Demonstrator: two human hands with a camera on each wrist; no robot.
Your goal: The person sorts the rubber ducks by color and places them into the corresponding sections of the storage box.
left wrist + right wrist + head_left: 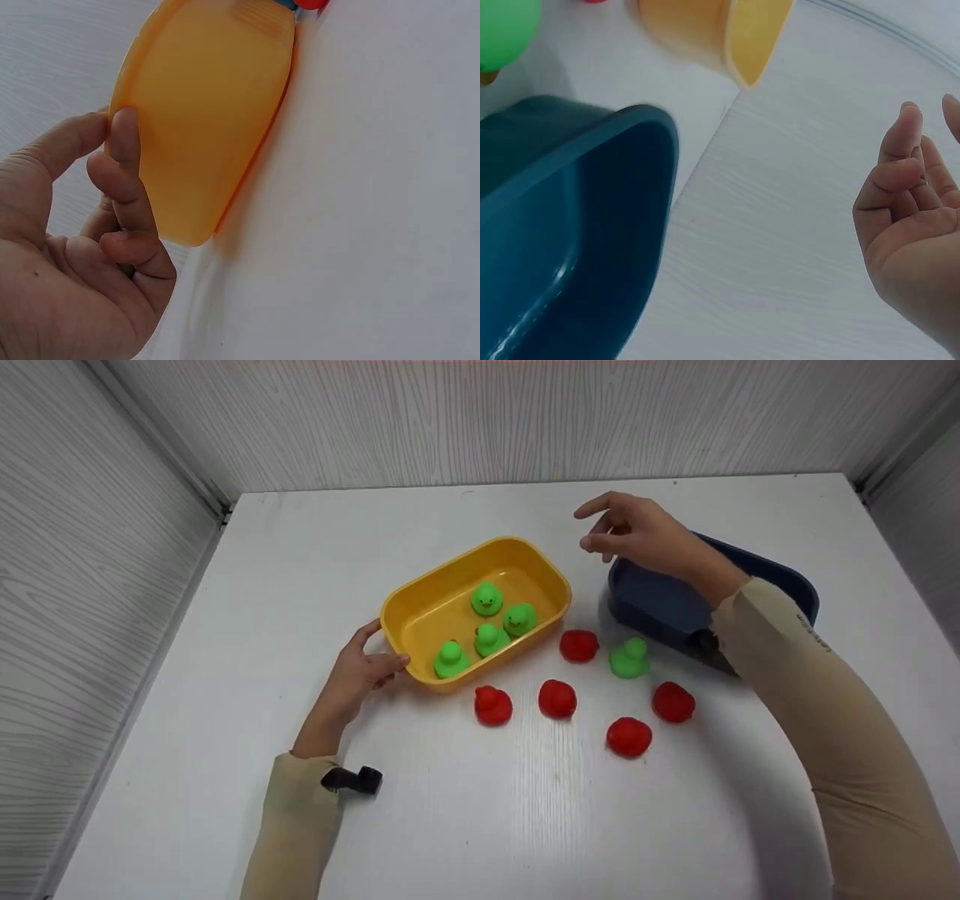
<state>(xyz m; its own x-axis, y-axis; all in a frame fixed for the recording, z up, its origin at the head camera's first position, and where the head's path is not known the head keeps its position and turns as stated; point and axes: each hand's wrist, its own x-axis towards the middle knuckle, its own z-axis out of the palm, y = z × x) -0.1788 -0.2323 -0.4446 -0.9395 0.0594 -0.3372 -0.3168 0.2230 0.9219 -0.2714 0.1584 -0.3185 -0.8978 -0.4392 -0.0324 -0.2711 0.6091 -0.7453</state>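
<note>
My left hand (358, 667) pinches the near-left end of a yellow plastic bin (424, 583) at its rim, thumb and fingers on either side. In the left wrist view the fingers meet the wall of the yellow bin (210, 112). Several green rubber ducks (487, 599) stand inside it. Above the far-left corner of a dark blue bin (652, 619) hovers my right hand (637, 531), fingers loosely bent, holding nothing. The right wrist view shows the hand (907, 217) apart from the blue bin (622, 187). My forearm hides part of that bin.
Several red rubber ducks (557, 699) lie scattered on the white table (450, 810) in front of the two bins. One green duck (629, 658) sits among them, close to the blue bin. Grey wood-grain panels (525, 420) enclose the table behind and at the sides.
</note>
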